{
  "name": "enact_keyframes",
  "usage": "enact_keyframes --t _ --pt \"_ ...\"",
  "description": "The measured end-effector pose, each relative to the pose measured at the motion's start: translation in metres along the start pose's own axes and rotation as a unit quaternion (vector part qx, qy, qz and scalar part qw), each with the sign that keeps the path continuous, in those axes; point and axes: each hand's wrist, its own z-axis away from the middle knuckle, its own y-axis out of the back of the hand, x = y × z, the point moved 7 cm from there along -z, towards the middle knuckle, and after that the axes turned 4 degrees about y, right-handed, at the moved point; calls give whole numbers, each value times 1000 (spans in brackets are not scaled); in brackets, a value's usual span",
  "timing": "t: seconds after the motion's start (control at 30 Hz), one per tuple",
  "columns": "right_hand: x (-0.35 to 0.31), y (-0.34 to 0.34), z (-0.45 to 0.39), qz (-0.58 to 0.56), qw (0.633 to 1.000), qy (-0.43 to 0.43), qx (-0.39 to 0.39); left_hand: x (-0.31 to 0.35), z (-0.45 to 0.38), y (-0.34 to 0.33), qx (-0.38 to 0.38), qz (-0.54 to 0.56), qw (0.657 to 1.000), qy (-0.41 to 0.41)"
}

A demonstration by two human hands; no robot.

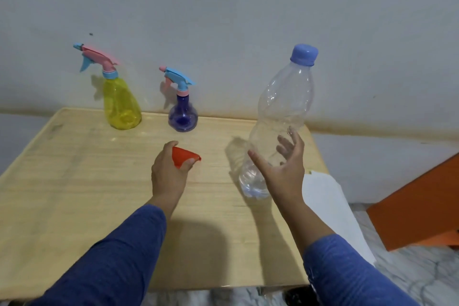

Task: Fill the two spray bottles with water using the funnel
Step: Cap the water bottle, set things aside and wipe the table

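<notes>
A yellow spray bottle (120, 104) with a pink and blue trigger head stands at the back of the wooden table (74, 181). To its right stands a smaller purple spray bottle (183, 113) with a blue trigger head. Both have their heads screwed on. My left hand (169, 171) grips a red funnel (183, 158) just above the table's middle. A tall clear water bottle (280, 126) with a blue cap stands at the right, with a little water at its bottom. My right hand (283, 169) is spread open right beside it, fingers apart.
A grey wall rises directly behind the table. A white sheet (330, 206) hangs off the table's right edge. An orange piece of furniture (419, 208) stands on the marbled floor at the right.
</notes>
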Motion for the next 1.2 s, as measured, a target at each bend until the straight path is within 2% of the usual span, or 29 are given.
enact_keyframes --t 0.27,0.47,0.9,1.2 --pt "-12 -1 -27 9 999 -19 38 30 -11 -10 -65 107 992 25" --pt "-15 -1 -60 -13 999 -11 52 58 -33 -30 -94 106 990 28" --pt "25 -13 -145 7 1000 10 -5 79 -93 -109 -83 81 993 5" --pt "43 -31 -192 -34 998 32 -42 72 -106 -133 -2 49 999 16"
